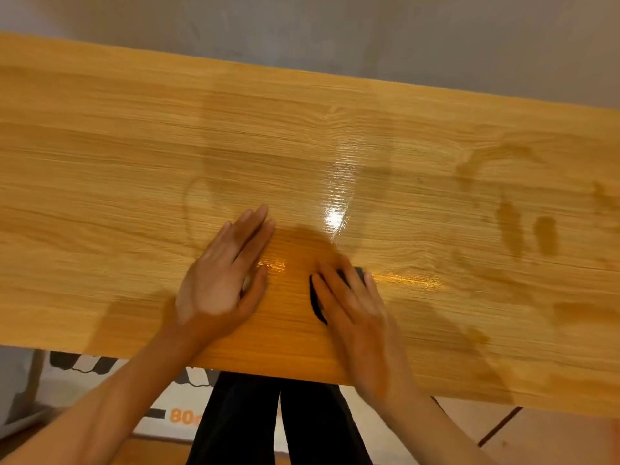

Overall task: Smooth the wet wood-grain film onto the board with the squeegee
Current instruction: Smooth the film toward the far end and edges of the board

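Glossy wood-grain film (134,162) covers the whole board (275,367), wet streaks and darker patches showing mostly toward the right. The left hand (221,276) lies flat on it, fingers (250,229) straight and close together, likely pinning the film against sliding. Just beside it the right hand (352,307) presses the black squeegee (315,300) down under extended, slightly spread fingers near the board's near edge, seemingly to drive water outward.

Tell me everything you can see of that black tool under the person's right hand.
The squeegee is a small black tool, mostly hidden: only a dark curved edge left of the fingers and a corner past the fingertips show. It lies flat on the wet, glossy wood-grain film, near the board's front edge. The right hand covers and presses it, fingers spread on top. Its material cannot be told through the blur.
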{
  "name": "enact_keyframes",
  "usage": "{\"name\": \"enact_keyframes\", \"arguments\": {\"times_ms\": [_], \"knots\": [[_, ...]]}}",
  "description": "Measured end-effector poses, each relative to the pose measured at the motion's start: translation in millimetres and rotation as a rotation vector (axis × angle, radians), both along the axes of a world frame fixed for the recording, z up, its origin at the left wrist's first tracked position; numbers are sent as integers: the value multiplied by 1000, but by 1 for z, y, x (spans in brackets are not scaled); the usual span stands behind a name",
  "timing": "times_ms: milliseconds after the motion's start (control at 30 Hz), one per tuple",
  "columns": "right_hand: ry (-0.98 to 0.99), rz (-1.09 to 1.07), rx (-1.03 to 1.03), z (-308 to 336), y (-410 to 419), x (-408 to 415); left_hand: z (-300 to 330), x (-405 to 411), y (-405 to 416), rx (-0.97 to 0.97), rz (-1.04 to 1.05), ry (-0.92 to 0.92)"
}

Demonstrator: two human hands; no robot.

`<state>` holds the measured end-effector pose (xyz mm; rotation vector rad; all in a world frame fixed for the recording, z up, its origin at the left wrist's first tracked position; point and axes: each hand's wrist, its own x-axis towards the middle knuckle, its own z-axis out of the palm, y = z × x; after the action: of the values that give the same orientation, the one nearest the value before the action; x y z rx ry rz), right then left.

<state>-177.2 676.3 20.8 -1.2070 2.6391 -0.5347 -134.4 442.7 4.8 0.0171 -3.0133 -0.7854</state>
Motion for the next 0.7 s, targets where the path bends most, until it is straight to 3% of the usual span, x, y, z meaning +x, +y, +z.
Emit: {"name": "enact_keyframes", "arguments": {"times_ms": [233, 367, 500, 567, 700], "knots": [[100, -322, -25, -4, -77, -142, 1, 3, -1, 2, -22, 11], [147, -331, -19, -11, -73, -90, 6, 4, 2, 1, -1, -38], [57, -69, 74, -4, -49, -12, 5, 2, 0, -37, -29, -77], [28, -33, 36, 0, -52, -44, 4, 1, 0, -42, -27, -92], [62, -337, -34, 1, -88, -146, 7, 0, -1, -31, -31, -118]]}}
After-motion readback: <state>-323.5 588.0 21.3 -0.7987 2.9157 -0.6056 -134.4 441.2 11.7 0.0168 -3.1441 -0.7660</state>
